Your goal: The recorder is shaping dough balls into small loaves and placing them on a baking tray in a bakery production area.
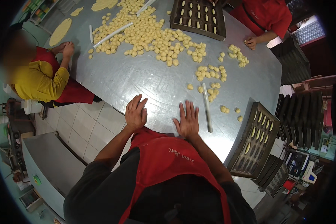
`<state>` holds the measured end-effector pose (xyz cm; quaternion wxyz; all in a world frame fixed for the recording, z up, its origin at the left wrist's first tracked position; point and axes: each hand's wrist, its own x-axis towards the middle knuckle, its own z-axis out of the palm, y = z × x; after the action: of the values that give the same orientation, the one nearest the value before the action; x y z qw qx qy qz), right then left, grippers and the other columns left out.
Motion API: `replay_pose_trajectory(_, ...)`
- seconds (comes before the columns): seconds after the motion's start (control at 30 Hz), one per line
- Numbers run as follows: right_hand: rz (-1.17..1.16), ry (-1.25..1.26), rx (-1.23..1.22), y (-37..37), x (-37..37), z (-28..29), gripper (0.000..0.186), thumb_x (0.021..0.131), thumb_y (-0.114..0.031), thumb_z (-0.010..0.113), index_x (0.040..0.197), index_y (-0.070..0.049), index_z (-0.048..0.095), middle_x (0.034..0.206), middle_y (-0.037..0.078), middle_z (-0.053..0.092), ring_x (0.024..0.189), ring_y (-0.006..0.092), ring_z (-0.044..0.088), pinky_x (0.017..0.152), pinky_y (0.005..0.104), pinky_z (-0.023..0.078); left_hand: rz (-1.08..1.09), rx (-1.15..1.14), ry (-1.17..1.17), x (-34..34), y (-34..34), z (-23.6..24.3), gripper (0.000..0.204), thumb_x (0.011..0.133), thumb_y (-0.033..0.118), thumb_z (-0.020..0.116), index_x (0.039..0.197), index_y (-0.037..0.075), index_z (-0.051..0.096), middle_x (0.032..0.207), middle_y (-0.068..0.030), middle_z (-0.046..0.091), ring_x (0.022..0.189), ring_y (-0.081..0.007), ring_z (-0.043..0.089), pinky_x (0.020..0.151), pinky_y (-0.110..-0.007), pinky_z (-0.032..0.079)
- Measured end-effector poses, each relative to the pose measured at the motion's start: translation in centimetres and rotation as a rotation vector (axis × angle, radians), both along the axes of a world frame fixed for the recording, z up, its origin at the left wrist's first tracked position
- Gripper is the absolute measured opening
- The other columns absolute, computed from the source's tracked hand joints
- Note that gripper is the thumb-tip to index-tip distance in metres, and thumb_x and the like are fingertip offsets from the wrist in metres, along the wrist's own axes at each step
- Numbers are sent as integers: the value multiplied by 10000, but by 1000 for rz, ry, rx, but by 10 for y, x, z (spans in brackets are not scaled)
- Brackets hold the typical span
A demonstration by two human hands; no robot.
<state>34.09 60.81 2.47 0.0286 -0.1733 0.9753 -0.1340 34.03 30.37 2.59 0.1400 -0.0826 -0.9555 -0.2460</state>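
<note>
My left hand (pixel 136 112) rests at the near edge of the metal table (pixel 168 84), its fingers stretched out and partly apart. To the right, my right hand (pixel 187 120) lies palm down on the tabletop with its fingers spread. Neither hand shows anything held; what may lie under the palms is hidden. A pale rolling pin (pixel 207 108) lies just right of my right hand. Beyond it sit small yellow dough balls (pixel 212 91), with a few loose ones (pixel 224 109) nearer the right edge. A dark baking tray (pixel 246 164) at the right holds rolled dough pieces in part of its hollows.
A large pile of dough balls (pixel 149 37) covers the far side, with another rolling pin (pixel 114 34) on it. A filled tray (pixel 221 34) stands behind. Co-workers are at the left (pixel 50 80) and far right (pixel 265 18). Stacked trays (pixel 300 115) stand right of the table.
</note>
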Motion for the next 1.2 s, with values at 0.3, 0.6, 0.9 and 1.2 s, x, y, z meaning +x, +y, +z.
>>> replay_pose_trajectory(0.3,44,51,-113,10,6,-7,687,1092,-358,617,1659,-19,430,1737,280,333,1622,483,291,1330,658,187,22,-8,27,-1,2,-10,521,914,139,662,1432,103,704,1563,-183,600,1437,-400,564,1216,-530,419)
replay_pose_trajectory(0.6,120,78,-249,14,-72,-6,693,1055,-364,665,1615,-2,477,1660,285,434,1549,470,395,1297,639,270,66,-30,17,7,19,-12,545,968,128,607,1511,113,657,1624,-189,568,1511,-405,514,1268,-558,350)
replay_pose_trajectory(0.9,30,51,-456,59,30,21,653,914,-149,827,1506,-10,590,1501,218,575,1376,441,528,1186,550,419,36,256,30,12,5,-31,513,949,81,681,1459,25,672,1586,-244,599,1456,-450,566,1237,-523,423)
replay_pose_trajectory(1.2,-104,-53,-225,53,64,16,427,946,-167,783,1351,-53,708,1325,186,665,1250,419,593,1099,575,453,301,496,-124,-182,-116,-46,331,978,141,713,1287,28,751,1177,-198,778,1112,-356,725,1030,-448,557)
